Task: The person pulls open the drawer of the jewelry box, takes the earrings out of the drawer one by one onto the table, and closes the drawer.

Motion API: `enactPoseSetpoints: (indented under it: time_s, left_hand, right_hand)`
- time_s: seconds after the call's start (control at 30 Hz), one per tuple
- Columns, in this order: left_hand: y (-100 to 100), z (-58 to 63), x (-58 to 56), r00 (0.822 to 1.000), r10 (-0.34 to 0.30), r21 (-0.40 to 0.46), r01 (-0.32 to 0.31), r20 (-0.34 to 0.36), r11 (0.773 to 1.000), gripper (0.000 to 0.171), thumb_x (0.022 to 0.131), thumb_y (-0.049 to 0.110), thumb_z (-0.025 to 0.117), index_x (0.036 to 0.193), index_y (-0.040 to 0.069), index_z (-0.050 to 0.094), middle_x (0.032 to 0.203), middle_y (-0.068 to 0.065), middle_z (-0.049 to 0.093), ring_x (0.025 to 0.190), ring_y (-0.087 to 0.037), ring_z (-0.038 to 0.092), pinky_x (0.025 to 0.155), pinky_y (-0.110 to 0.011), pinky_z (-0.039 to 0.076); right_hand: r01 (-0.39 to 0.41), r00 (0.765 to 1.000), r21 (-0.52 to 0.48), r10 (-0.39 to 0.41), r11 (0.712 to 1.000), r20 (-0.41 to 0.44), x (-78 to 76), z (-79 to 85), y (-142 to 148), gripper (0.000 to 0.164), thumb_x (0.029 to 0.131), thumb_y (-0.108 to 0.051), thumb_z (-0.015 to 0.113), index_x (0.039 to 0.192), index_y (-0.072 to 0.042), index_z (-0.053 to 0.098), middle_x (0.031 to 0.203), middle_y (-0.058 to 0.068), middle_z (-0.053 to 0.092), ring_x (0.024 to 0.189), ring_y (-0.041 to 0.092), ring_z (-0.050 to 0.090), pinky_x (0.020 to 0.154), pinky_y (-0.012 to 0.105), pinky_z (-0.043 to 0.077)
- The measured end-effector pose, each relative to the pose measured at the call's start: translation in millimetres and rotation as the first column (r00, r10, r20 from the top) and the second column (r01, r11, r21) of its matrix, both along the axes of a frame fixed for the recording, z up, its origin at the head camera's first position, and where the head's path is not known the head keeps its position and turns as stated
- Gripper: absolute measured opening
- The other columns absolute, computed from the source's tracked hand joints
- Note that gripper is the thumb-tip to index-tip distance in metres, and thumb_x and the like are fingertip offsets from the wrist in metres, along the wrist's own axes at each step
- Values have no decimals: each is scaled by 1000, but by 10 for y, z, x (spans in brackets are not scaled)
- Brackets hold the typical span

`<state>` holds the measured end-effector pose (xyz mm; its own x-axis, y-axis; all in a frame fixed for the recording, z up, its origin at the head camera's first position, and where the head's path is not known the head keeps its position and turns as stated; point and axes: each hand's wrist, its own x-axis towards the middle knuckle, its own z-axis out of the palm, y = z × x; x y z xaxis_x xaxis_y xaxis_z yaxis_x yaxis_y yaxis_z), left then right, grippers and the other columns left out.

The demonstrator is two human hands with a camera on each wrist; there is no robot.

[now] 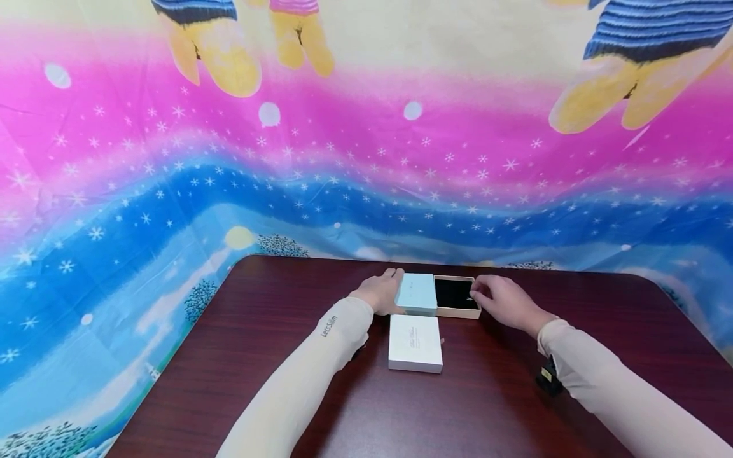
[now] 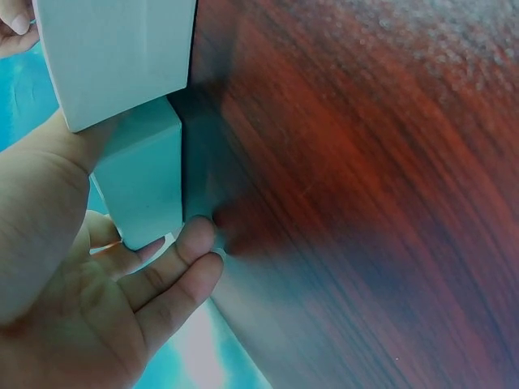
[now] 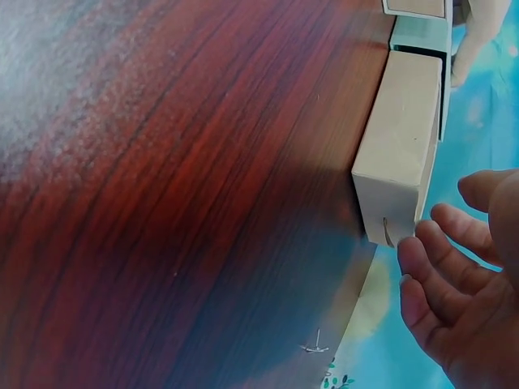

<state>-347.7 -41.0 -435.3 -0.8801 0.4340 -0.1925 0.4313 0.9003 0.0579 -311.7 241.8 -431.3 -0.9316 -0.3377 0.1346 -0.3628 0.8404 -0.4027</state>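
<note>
A light-blue box sleeve (image 1: 416, 292) lies near the table's far edge, and my left hand (image 1: 380, 291) grips its left end. In the left wrist view, the fingers (image 2: 174, 279) reach round that end. The box's cream drawer (image 1: 458, 313) with black lining sits out to the right. My right hand (image 1: 511, 304) is at the drawer's right wall, thumb and fingers bent loosely. A tiny shiny piece (image 1: 469, 298) shows on the lining beside the fingertips, its kind too small to tell. In the right wrist view, the thumb stands apart from the fingers (image 3: 422, 259).
A white box (image 1: 415, 343) with grey lettering lies just in front of the light-blue sleeve, a small tab at its right side. The dark red-brown table (image 1: 504, 407) has rounded far corners. Behind it hangs a colourful printed cloth (image 1: 366, 159).
</note>
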Motion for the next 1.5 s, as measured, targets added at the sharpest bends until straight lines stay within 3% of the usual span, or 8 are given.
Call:
enactPoseSetpoints:
  time_s: [0.33, 0.6, 1.0, 1.5]
  left_hand:
    - [8, -5, -17, 1000, 5, 0, -5, 1, 1000, 100, 90, 53, 71, 163, 13, 16, 167, -7, 26, 133, -23, 56, 106, -36, 49]
    - [-1, -16, -19, 1000, 6, 8, -6, 11, 1000, 100, 91, 52, 71, 163, 12, 15, 168, -9, 24, 137, -25, 54, 108, -38, 48]
    - [5, -28, -13, 1000, 9, -1, -9, -8, 1000, 100, 89, 53, 72, 163, 12, 18, 167, -7, 28, 131, -24, 58, 108, -36, 48]
    - [4, 9, 19, 1000, 14, 2, -14, -4, 1000, 100, 90, 53, 71, 163, 12, 16, 168, -8, 25, 141, -24, 51, 113, -37, 45]
  right_hand:
    - [19, 1000, 34, -19, 999, 2, -25, 13, -36, 16, 100, -17, 62, 105, -5, 70, 81, 1, 66, 64, 12, 52, 63, 32, 44]
    - [19, 998, 94, -14, 995, -54, -37, -3, -62, 15, 97, -18, 66, 102, -6, 74, 94, 6, 69, 80, 16, 60, 75, 43, 53]
    - [-4, 996, 123, 15, 992, -88, -59, -52, -58, 11, 93, -19, 71, 94, -8, 74, 83, 1, 62, 74, 15, 53, 67, 34, 45]
    - [-22, 991, 140, 40, 990, -130, -65, -50, -76, 13, 91, -19, 74, 94, -7, 74, 82, 2, 61, 73, 16, 51, 66, 33, 42]
